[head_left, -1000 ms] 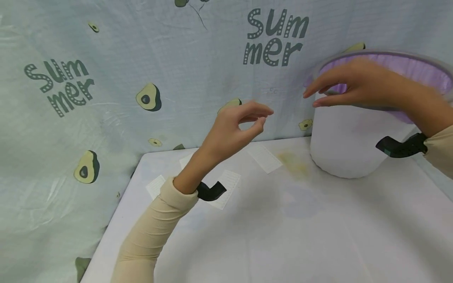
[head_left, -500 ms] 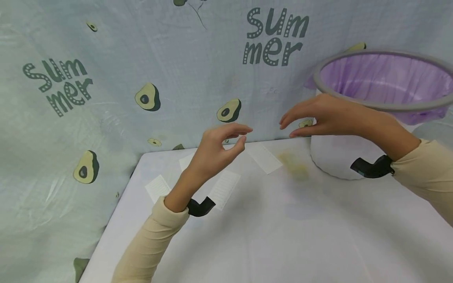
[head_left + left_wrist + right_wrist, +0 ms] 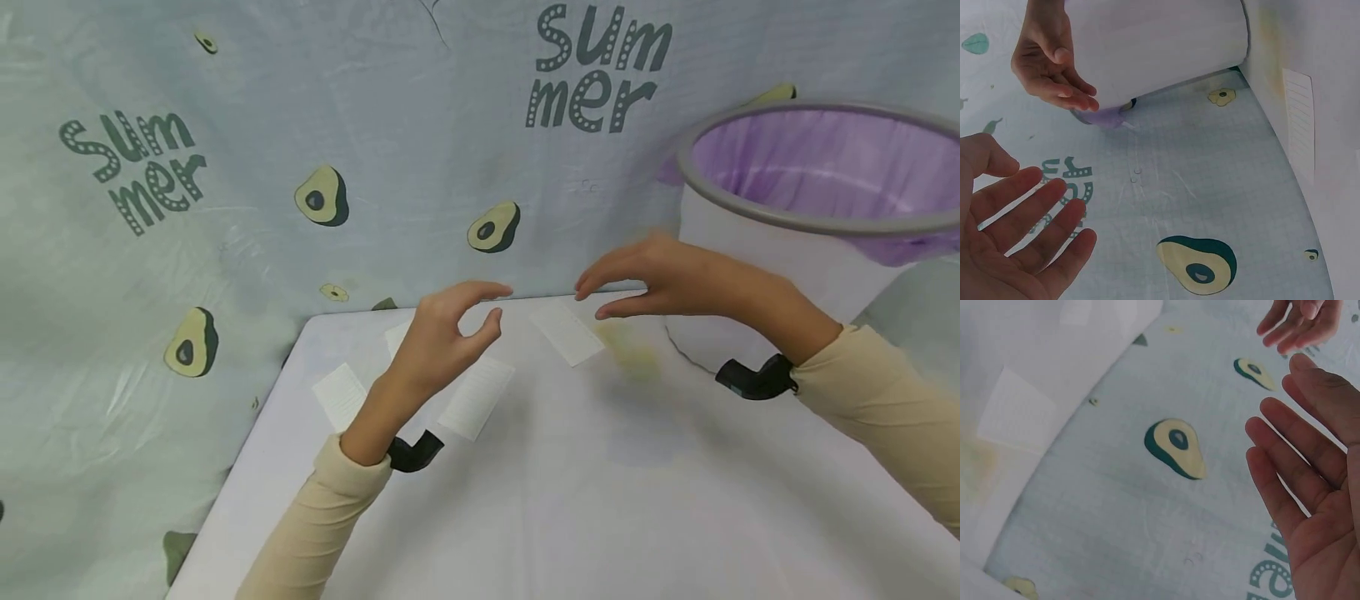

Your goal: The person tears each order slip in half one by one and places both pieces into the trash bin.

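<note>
My left hand (image 3: 441,340) hovers above the left part of the table, its fingers loosely bent and holding nothing. Below and around it lie several white paper slips with faint lines, among them one slip (image 3: 477,400) just right of the wrist and another (image 3: 339,395) to its left. My right hand (image 3: 675,279) hangs in the air in front of the white bin (image 3: 757,250), fingers relaxed and apart from the thumb. A further slip (image 3: 567,333) lies between the two hands, nearer the right one. Both bare palms show in the wrist views.
The bin stands at the back right of the white table (image 3: 600,517), with a grey rim (image 3: 825,223) and a purple liner (image 3: 817,167). A pale curtain (image 3: 390,167) with avocados and lettering hangs behind and left. A yellowish stain (image 3: 630,354) marks the cloth.
My right hand has come down and left, away from over the bin's rim. My left hand has dropped and shifted left. The slips and bin stay put; the view has tilted slightly.
</note>
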Tool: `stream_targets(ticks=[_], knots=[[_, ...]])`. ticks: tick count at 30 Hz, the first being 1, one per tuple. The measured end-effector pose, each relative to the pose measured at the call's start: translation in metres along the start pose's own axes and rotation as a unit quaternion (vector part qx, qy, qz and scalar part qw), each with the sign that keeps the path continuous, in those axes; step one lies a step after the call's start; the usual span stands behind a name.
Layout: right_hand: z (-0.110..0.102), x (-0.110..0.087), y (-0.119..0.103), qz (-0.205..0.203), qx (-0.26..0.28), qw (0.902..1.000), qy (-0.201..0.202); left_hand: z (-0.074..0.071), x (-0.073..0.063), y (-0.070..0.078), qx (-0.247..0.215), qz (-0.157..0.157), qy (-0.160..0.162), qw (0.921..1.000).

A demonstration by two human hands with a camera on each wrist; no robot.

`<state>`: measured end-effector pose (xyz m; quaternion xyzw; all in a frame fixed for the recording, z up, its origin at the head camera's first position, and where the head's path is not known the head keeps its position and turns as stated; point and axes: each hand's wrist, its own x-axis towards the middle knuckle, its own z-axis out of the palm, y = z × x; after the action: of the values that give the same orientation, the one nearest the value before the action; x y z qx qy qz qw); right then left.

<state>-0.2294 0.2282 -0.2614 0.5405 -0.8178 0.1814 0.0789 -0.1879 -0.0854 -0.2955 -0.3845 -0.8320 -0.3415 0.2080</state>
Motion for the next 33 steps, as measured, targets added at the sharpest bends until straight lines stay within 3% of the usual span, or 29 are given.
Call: stream_targets(ticks=[14, 23, 33], knots=[[0.045, 0.011, -0.001, 0.071, 0.061, 0.9937, -0.062, -0.005, -0.035, -0.017, 0.036, -0.056, 0.008, 0.9977], [0.070, 0.014, 0.001, 0.062, 0.077, 0.9936, -0.055, -0.006, -0.055, -0.028, 0.055, -0.078, 0.012, 0.9954], [0.098, 0.023, 0.005, 0.036, 0.096, 0.9938, -0.043, 0.000, -0.065, -0.036, 0.073, -0.093, 0.011, 0.9930]])
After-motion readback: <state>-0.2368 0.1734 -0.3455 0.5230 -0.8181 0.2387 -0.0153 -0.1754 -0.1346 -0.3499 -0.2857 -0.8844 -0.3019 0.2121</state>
